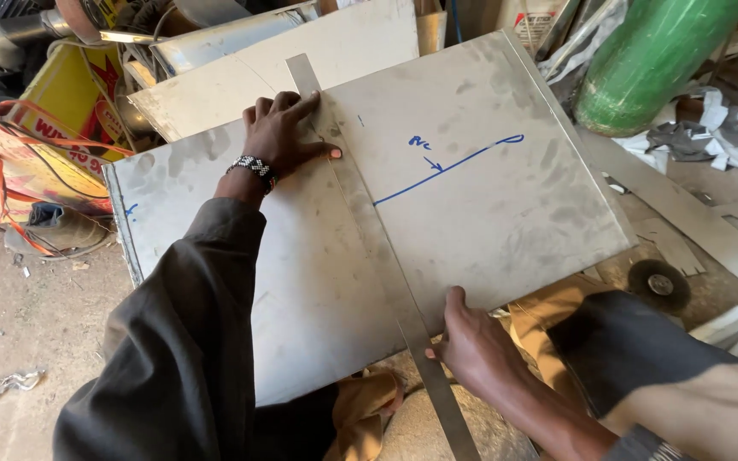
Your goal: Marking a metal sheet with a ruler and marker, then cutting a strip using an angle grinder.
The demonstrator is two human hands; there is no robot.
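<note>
— Where are we working?

— On a dirt floor [19,324] in a cluttered workshop. A green cylinder [651,60] stands beyond the metal sheet [489,205], orange cables [2,171] lie off its left edge, and a grinding disc [659,286] lies just past its near right corner.

— And the sheet itself?

— Dull grey, smudged, with a blue pen line and arrow drawn on it. A long steel ruler [377,248] lies across it from the far edge to beyond the near edge.

— Our hands?

— Our left hand [288,137], beaded bracelet at the wrist, lies flat with fingers spread, pressing the ruler's far part to the sheet. Our right hand [471,350] grips the sheet's near edge beside the ruler, thumb on top.
</note>
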